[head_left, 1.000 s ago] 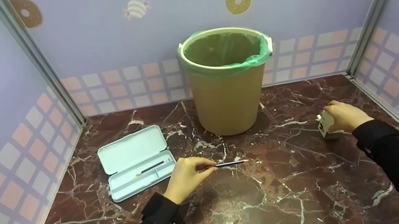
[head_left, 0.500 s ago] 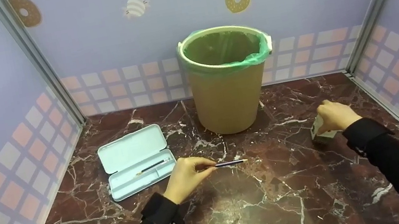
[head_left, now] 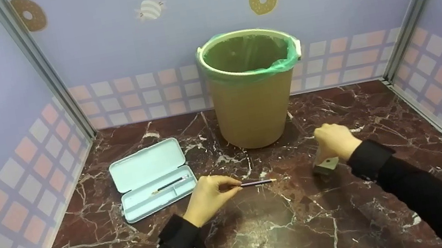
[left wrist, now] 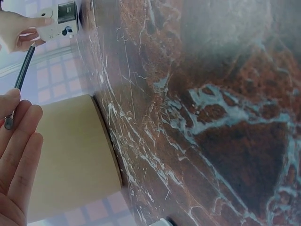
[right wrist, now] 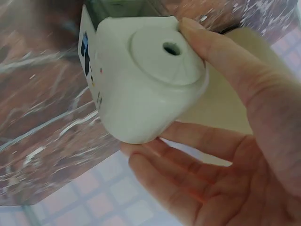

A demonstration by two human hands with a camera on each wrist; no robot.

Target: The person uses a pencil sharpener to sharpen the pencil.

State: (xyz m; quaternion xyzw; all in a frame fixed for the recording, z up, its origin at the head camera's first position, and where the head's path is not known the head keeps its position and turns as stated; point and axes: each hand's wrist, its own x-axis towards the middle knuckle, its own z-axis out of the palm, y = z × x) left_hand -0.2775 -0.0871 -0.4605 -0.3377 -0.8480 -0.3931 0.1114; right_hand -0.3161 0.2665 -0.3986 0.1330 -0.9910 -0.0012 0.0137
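The scene is closed in by lilac walls (head_left: 201, 13), printed with sweets and doughnuts and banded with pink and white squares. Between them a dark red marbled table (head_left: 250, 237) is spread, streaked with white veins. On it, near the back wall, a tan bin (head_left: 253, 113) is stood upright, its rim overhung by a green bag (head_left: 282, 66). To the left of the bin and nearer the viewer, a light blue pencil case (head_left: 147, 164) is laid with its lid folded back. Both forearms are covered by black sleeves (head_left: 437, 190).

The hands are kept well apart from each other. By the right hand (head_left: 335, 142), a white pencil sharpener (right wrist: 141, 84) is gripped between thumb and fingers, to the right of and in front of the bin; a round hole is seen in its face, and whether the table is touched by it cannot be told. By the left hand (head_left: 211, 196), just beside the case, a dark pencil (head_left: 257, 183) is pinched at one end, its pointed end aimed rightward and separated from the sharpener by a gap. Inside the case, a second pencil (head_left: 170, 184) is held slantwise.
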